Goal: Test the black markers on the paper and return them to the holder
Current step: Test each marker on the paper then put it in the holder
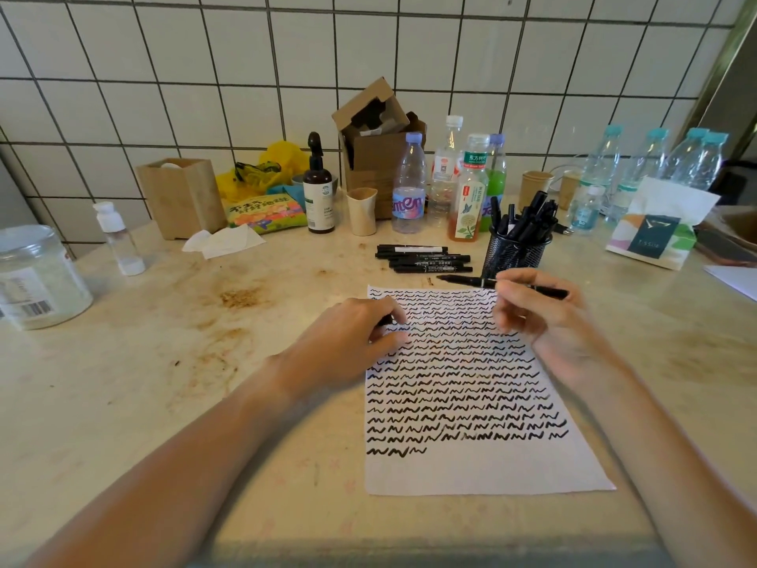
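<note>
**Right hand holds a marker level above the sheet, cap apart in the left**

Right hand [528,311] pinches a black marker [508,285] between thumb and fingertips, the barrel lying nearly level over the top edge of the paper [471,469], tip pointing left toward the loose markers. Held this way, off the sheet and sideways, it looks like a pen being capped or uncapped, not one in the middle of a stroke. Left hand [352,334] rests on the paper's upper left part with fingers curled around something small and dark, probably the cap [388,320] (too little shows to be sure); its weight also keeps the sheet from sliding.

The paper lies flat on the stained countertop [164,362], filled almost to the bottom with rows of black squiggles, the last row barely begun, so little room remains for testing.

Five markers [422,258] lie side by side just beyond the paper, left of the black mesh holder [514,254], apparently a separate pile from those in the holder. The holder stands close behind the right hand, crowded with upright markers, within easy reach for the return.
</note>
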